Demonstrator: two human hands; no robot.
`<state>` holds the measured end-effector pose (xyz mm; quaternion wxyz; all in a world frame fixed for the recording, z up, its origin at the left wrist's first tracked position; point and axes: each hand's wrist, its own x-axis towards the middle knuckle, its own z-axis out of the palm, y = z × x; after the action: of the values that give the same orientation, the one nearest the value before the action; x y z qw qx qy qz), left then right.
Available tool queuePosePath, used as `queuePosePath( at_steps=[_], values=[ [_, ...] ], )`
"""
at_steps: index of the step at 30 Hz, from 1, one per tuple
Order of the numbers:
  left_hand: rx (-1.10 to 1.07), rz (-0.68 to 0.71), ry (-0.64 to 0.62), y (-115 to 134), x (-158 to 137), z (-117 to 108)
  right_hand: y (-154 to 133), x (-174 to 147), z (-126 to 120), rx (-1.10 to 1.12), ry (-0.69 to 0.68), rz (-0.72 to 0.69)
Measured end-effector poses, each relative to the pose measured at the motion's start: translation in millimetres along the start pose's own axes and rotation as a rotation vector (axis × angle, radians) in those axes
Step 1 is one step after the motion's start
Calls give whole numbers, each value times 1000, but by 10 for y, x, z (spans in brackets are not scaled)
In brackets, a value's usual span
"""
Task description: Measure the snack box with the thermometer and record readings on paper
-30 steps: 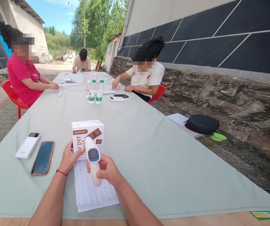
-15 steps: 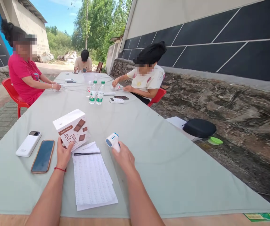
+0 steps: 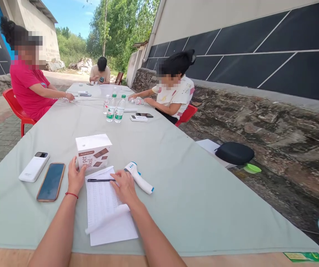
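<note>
A white-and-brown cardboard box with chocolate pictures stands upright on the table. My left hand holds its left front edge, fingers along the side and thumb at the front. Just right of it, my right hand has its thumb and fingertips closed at the right end of a black pen. The pen lies across the top of written paper sheets, and the upper sheet is curled up at its lower end. A white-and-blue infrared thermometer rests on the cloth beside my right hand.
Left of my arm lie a phone and a white power bank. Water bottles, another power bank and a dark phone are farther along the table. Three other people sit around it.
My right hand has let go of the thermometer, now lying on the table, and moved left to the pen. The box has gone from tilted to upright, shifting right. The paper has curled.
</note>
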<state>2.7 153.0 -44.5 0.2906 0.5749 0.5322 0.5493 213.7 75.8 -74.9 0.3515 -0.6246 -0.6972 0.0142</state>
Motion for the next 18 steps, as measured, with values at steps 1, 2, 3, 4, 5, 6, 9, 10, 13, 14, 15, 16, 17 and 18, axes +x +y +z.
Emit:
queuePosePath(
  at_steps=[1,2,3,4,5,6,9,10,13,14,15,16,17,18],
  values=[
    [24,-12,39,-21,-1,6,-42,-12,34,-2,-29,-15],
    [53,-23,85,-32,-5,10,-69,-22,56,-8,-54,-19],
    [82,-29,130,-30,-14,13,-80,-28,64,-11,-76,-17],
    [103,-28,167,-15,-27,13,-77,-29,57,-10,-96,-13],
    [112,-21,192,13,-44,12,-63,-26,35,-2,-111,-9],
    [104,-11,206,51,-63,11,-41,-17,2,13,-119,-4],
    [26,11,195,193,-137,10,26,27,-127,122,-54,21],
    [6,17,178,237,-164,14,35,42,-164,183,8,51],
    [35,66,0,318,-246,44,-5,67,-205,450,211,232],
    [78,102,-104,324,-273,60,-39,65,-192,555,252,299],
    [134,149,-217,322,-299,79,-79,58,-168,653,268,354],
    [200,203,-323,314,-324,99,-121,47,-136,738,260,388],
    [272,255,-413,303,-348,119,-162,34,-101,807,236,406],
    [344,297,-480,290,-369,137,-198,21,-66,861,202,415]
  ],
)
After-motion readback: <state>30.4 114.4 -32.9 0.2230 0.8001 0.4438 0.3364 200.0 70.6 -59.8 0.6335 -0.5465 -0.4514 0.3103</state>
